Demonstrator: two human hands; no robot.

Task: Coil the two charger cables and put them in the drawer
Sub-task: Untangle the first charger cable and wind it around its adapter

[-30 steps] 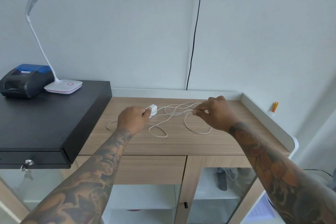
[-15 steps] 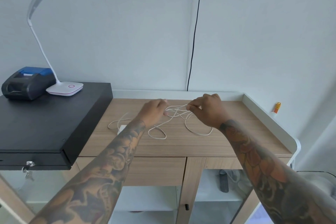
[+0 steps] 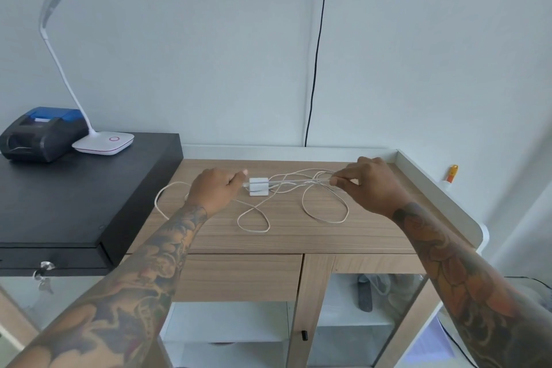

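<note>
The left hand (image 3: 215, 188) pinches a thin white cable close to the small white charger block (image 3: 258, 186), its fingers curled round the strand just left of the block. The right hand (image 3: 370, 185) pinches the same run of cable further along, thumb and forefinger closed on it, so that a short length is drawn nearly straight between the two hands just above the worktop (image 3: 298, 236).

The charger cables (image 3: 325, 212) lie in a loose white tangle on the wooden surface between and below the hands, with one loop trailing toward the near edge and another sweeping out to the left; where one cable ends and the other begins cannot be told. They look light, thin and limp, smooth-skinned and likely a little slippery, so they should bend into coils readily but spring or slide loose unless pinched. The block is the only rigid, heavier part, a rounded square of glossy plastic; holding the cord just beside it, as the left hand does, seems the sound anchor for winding.

The worktop is pale wood grain with a raised white rim, and a matching drawer (image 3: 239, 276) front sits closed beneath its edge.
</note>
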